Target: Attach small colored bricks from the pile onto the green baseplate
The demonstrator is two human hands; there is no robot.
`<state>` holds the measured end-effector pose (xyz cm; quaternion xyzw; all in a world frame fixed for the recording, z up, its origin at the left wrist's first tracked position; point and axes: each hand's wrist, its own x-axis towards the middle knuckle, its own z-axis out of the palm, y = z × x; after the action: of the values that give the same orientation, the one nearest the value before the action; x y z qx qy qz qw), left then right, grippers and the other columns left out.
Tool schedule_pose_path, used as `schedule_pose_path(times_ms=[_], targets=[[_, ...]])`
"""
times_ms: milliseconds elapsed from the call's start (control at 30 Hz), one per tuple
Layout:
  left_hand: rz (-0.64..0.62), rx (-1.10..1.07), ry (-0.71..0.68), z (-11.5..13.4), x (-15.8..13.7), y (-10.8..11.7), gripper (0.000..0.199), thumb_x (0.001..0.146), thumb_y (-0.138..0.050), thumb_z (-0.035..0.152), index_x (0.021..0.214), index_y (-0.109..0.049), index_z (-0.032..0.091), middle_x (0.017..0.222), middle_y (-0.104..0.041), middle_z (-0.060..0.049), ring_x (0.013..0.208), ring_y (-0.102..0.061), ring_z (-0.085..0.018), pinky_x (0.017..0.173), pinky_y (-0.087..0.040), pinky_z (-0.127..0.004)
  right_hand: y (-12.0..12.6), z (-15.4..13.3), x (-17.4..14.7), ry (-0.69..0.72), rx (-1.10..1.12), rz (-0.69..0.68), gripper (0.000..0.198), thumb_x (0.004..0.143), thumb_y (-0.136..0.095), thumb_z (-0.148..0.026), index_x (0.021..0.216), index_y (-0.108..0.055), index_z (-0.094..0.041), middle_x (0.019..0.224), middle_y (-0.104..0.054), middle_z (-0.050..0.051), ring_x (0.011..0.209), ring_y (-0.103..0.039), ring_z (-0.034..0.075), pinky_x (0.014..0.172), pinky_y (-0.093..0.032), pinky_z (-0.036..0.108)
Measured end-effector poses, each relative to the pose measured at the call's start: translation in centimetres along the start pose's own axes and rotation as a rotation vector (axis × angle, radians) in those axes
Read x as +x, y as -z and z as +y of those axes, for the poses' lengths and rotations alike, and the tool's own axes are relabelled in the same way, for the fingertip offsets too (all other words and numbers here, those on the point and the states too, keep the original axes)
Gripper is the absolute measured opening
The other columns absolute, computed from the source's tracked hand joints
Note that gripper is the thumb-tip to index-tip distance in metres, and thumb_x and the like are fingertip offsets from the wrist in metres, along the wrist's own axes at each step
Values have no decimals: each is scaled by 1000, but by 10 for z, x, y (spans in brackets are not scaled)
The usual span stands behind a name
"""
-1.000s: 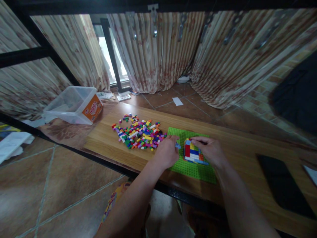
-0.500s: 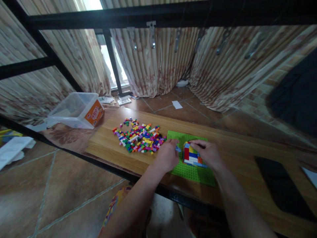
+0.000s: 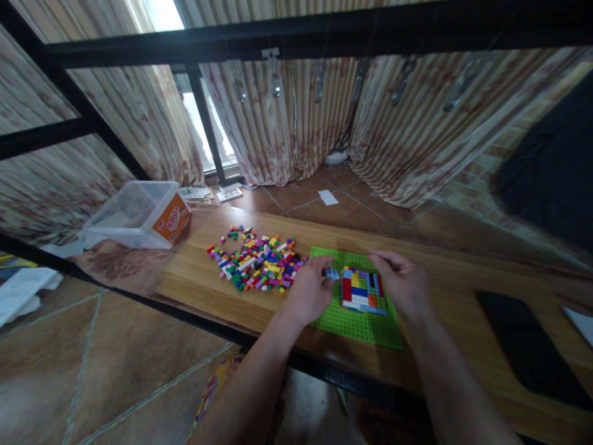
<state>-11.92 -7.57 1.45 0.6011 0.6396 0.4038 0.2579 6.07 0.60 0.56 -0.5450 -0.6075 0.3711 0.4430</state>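
Note:
On the green baseplate (image 3: 352, 327) sits a low block of colored bricks (image 3: 359, 292), with red, yellow, blue, white and orange pieces showing. My left hand (image 3: 311, 290) is at the plate's left side, its thumb and fingers pinching a light blue brick (image 3: 332, 274) just left of the block. Above the block's far right corner is my right hand (image 3: 404, 285), apart from the bricks. Its thumb and forefinger are drawn together; anything between them is too small to make out.
Left of the plate, a pile of loose bricks (image 3: 259, 262) spreads over the wooden table (image 3: 194, 266). A clear plastic bin (image 3: 134, 216) with an orange label stands at the far left. A flat black object (image 3: 523, 346) lies to the right. A black metal bar (image 3: 296, 46) crosses above.
My right hand has lifted off the brick block and moved right, uncovering its far right part. My left hand still holds the light blue brick close to the block. The view has shifted slightly.

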Motion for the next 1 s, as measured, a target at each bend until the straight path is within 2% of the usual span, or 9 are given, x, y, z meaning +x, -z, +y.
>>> schedule_pose_path(times_ms=[67,167,300,400,567,833,1000], targets=[[24,-41,-18,1,0,0,43,79,-56,3,119,-60,16,109,-68,-9,97,-65,-18,91,-54,-35,-1,-12,-5,50,21,-26,28,76,-70,-47,89,-77,-22,93,-77,6,83,-69,22,80,-53,38],[53,-95,-37,3,-1,2,42,80,-57,4,120,-59,16,109,-68,-7,95,-64,-17,91,-53,-35,-3,-24,-15,119,94,-164,26,76,-71,-46,90,-76,-23,91,-77,5,79,-68,20,76,-54,36],[42,-172,-84,8,-2,4,40,80,-58,5,118,-60,16,112,-67,-6,99,-63,-16,95,-51,-34,-6,-26,-25,103,122,-348,30,73,-76,-44,96,-75,-24,92,-76,4,79,-68,19,73,-54,34],[19,-213,-113,11,-3,6,40,82,-58,7,120,-59,17,112,-67,-6,102,-63,-17,97,-50,-34,-8,-24,-28,87,138,-409,30,72,-77,-43,95,-75,-23,91,-75,3,78,-67,18,73,-54,34],[-1,-265,-148,14,-5,7,40,82,-59,8,121,-57,18,107,-68,-5,100,-63,-16,96,-50,-33,-7,-28,-29,60,189,-426,23,73,-76,-40,89,-76,-23,84,-74,2,72,-66,16,67,-53,30],[-11,-432,-116,12,-5,7,30,82,-61,9,110,-58,17,101,-67,-5,98,-63,-17,90,-52,-31,-8,-31,-32,13,278,-403,21,70,-79,-39,84,-77,-23,79,-75,2,67,-66,15,61,-53,27],[83,-613,-82,14,-3,0,31,79,-65,12,109,-56,17,93,-65,-3,89,-62,-14,85,-51,-29,-14,-33,-33,-10,364,-363,25,69,-79,-42,86,-76,-23,67,-70,0,59,-61,12,56,-52,25]])
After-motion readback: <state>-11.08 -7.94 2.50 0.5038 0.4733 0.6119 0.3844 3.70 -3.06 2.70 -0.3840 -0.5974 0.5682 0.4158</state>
